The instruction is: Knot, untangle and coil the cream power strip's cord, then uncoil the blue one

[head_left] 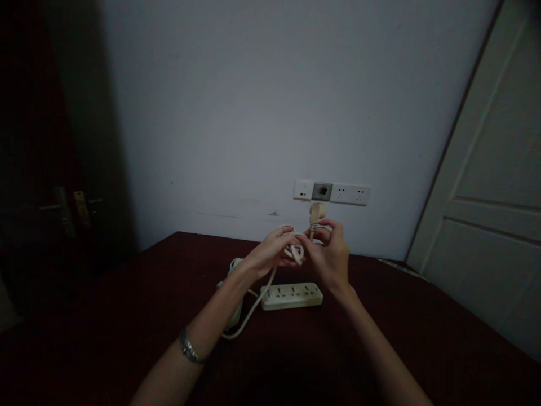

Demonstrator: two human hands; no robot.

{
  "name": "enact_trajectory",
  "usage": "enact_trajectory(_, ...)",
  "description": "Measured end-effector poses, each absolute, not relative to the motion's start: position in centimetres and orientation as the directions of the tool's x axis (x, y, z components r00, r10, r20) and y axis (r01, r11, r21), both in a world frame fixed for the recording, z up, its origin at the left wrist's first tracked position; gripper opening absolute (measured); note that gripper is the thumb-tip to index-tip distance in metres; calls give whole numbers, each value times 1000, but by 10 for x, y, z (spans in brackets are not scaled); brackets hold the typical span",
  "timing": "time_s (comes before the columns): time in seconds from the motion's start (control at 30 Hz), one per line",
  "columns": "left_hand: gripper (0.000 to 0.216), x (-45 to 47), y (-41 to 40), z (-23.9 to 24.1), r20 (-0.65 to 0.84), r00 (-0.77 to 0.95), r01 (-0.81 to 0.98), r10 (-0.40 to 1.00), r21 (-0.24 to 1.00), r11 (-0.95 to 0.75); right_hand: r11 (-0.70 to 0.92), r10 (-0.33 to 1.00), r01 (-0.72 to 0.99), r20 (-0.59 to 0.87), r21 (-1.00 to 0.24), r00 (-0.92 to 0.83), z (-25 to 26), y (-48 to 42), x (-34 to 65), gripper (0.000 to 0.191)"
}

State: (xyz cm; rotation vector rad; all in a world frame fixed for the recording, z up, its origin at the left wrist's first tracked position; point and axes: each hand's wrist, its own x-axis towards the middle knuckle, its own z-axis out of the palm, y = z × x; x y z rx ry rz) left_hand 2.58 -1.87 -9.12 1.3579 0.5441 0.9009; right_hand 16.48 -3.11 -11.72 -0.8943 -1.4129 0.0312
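Cord (299, 255) sits in loops in the grasp of the left hand (273, 250), while the right hand (329, 259) grips it just below the raised plug (316, 213). Both hands are over the far part of the tabletop (169, 304); nearer lies a power strip (291, 297), with a pale, partly hidden object (235, 320) left of it.

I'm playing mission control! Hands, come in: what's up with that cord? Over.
Left hand holding coiled white cord. Right hand pinching cord just below upright beige plug. Power strip on the tabletop, lower than both hands.
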Motion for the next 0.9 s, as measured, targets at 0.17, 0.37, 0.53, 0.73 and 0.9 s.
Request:
enact_trajectory(0.17, 52, 22, -11, -91, 170, 684, -277, 709, 960, 37, 723, 626, 200, 750, -661, 214, -114, -24, 171, 48)
enact_trajectory(0.37, 42, 23, -7, -98, 179, 696, -246, 695, 969, -4, 685, 708, -14, 660, -729, 251, -119, -13, 178, 51)
enact_trajectory(0.53, 38, 26, -1, -104, 179, 646, -249, 742, 968, -16, 635, 760, -60, 608, -770, 228, -125, -5, 184, 52)
enact_trajectory(0.73, 32, 27, 16, -114, 156, 568, -244, 808, 970, -16, 624, 769, -64, 599, -778, 224, -131, 4, 184, 47)
enact_trajectory(0.9, 28, 28, 27, -123, 219, 507, -210, 834, 969, -126, 532, 846, -252, 495, -808, 198, -131, 6, 183, 36)
